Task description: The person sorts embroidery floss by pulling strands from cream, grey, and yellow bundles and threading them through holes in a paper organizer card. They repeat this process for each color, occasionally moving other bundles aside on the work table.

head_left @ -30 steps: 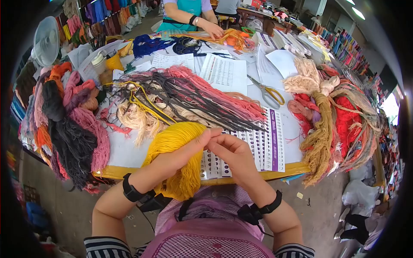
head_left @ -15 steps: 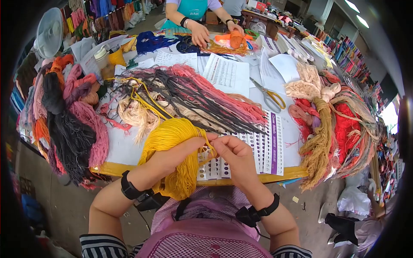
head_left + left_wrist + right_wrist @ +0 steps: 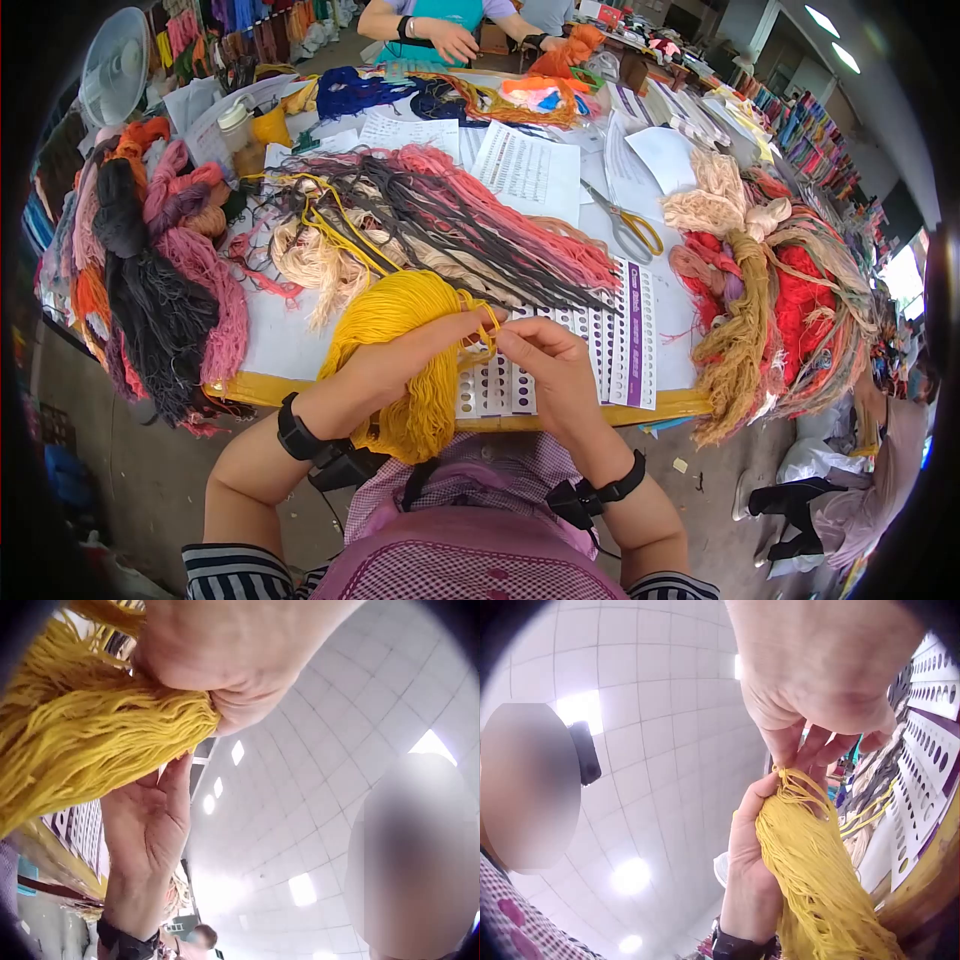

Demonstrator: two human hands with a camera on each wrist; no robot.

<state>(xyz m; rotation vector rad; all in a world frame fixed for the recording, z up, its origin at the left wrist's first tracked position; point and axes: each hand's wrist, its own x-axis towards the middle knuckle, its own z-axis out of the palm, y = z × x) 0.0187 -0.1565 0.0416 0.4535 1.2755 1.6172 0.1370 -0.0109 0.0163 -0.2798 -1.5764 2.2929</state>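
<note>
A thick yellow skein (image 3: 395, 350) hangs over the table's front edge, gripped near its top by the left hand (image 3: 435, 345). The right hand (image 3: 555, 375) pinches a small yellow loop of thread between thumb and forefinger, close to the left fingertips. In the left wrist view the left hand (image 3: 225, 660) closes round the gathered end of the skein (image 3: 112, 742), with the right hand (image 3: 150, 825) below. From the right wrist view, the right hand (image 3: 825, 675) holds strands at the top of the skein (image 3: 817, 870), and the left hand (image 3: 754, 862) is wrapped behind it.
Pink and dark grey strands (image 3: 470, 220) lie across the table beside punched cards (image 3: 635, 340), printed sheets (image 3: 525, 170) and scissors (image 3: 630, 225). Skein piles flank both sides, a dark one (image 3: 155, 290) at left and a tan one (image 3: 740, 330) at right. Another person (image 3: 440, 35) stands opposite.
The right fingers have taken hold of a yellow loop that was not visible a second ago, and it now stands up between the hands. The person opposite has lifted an orange bundle.
</note>
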